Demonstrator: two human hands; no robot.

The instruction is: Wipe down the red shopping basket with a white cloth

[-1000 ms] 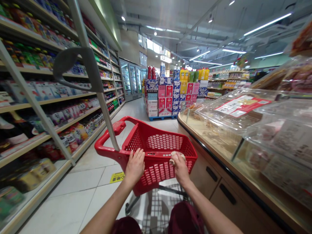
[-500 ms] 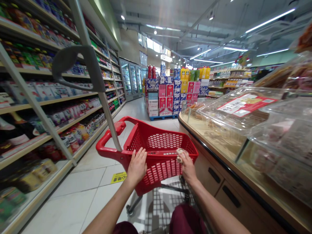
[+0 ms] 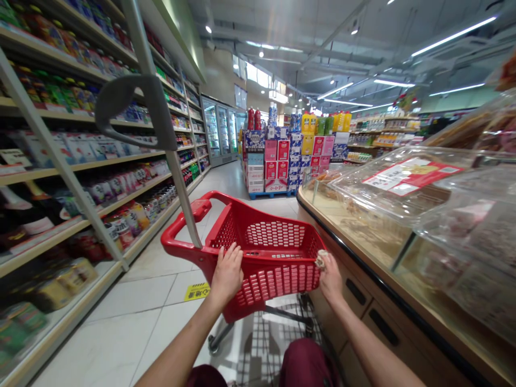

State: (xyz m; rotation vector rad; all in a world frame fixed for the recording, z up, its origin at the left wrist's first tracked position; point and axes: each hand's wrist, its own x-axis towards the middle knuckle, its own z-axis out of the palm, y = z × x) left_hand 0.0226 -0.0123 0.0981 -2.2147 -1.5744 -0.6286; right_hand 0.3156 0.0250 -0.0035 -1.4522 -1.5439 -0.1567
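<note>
Whitish cloth (image 3: 321,259), probably soft, best held bunched: right hand (image 3: 332,279) is gripping it at cart's (image 3: 278,260) four o'clock, open left hand (image 3: 228,274) touching eight.

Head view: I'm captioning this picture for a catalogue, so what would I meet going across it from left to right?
Dark bottles, grey handle, yellow floor sign, left hand, crumpled pale cloth, right hand, upper black drawer handle, red-and-white label.
</note>
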